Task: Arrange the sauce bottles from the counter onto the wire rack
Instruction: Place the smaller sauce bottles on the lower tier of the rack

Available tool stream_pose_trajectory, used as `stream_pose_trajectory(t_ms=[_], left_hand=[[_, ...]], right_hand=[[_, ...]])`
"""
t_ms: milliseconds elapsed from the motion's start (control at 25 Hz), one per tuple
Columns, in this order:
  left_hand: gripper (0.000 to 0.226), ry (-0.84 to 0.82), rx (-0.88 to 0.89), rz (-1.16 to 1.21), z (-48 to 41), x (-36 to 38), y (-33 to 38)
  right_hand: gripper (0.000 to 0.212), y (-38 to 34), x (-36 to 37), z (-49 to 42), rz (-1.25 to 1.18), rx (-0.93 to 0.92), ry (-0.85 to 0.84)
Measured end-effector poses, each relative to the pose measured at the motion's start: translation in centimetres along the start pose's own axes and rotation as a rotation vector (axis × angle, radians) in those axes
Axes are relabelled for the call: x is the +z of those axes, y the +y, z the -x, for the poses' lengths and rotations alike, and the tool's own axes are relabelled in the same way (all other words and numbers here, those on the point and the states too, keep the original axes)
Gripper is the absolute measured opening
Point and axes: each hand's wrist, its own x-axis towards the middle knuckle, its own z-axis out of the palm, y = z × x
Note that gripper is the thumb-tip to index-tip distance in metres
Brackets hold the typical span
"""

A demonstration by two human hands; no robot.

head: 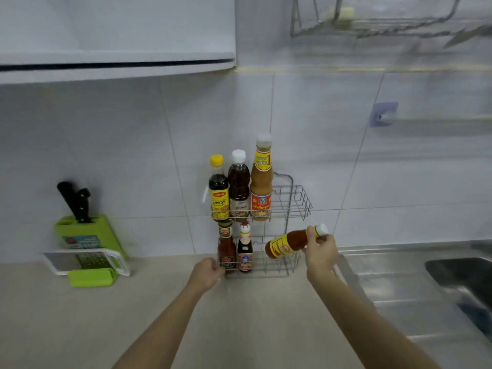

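Right hand point(320, 251) grasps a red-orange sauce bottle with yellow label point(288, 243) by its neck, tilted, just right of the two-tier silver wire rack point(292, 201) (five bottles already in). Left hand point(207, 274) clenched at rack's lower-left front; whether it grips the wire, can't tell.

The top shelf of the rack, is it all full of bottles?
No, the top shelf holds three bottles on its left side, and its right side is bare.

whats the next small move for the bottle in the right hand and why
Probably tip it upright and lower it into the lower tier's free right side. The right hand holds the orange sauce bottle tilted, base toward the wire rack, beside the two bottles already standing there. The left hand sits closed at the rack's front-left corner.
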Motion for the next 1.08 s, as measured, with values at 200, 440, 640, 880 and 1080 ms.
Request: stream_pose_trajectory(t_ms=[200,440,640,880,1080], left_hand=[[0.013,0.063,-0.094,0.098,-3.1,1.4,-1.9],[0.032,0.032,-0.077,0.207,-4.9,3.7,-1.8],[0.042,0.085,-0.054,0.240,-5.8,4.4,-1.4],[0.036,0.149,-0.011,0.234,-6.1,4.9,-1.6],[0.035,0.172,0.011,0.229,-6.4,5.2,-1.9]], right_hand=[[0.025,1.4,2.8,-0.2,0.032,-0.060,-0.003],[0.021,4.3,4.9,-1.0,0.174,-0.177,-0.226],[0.018,5.5,6.1,-2.9,0.461,-0.338,-0.419],[0.029,5.1,8.3,-3.3,0.572,-0.411,-0.623],[0.033,5.3,8.6,-3.4,0.603,-0.418,-0.622]])
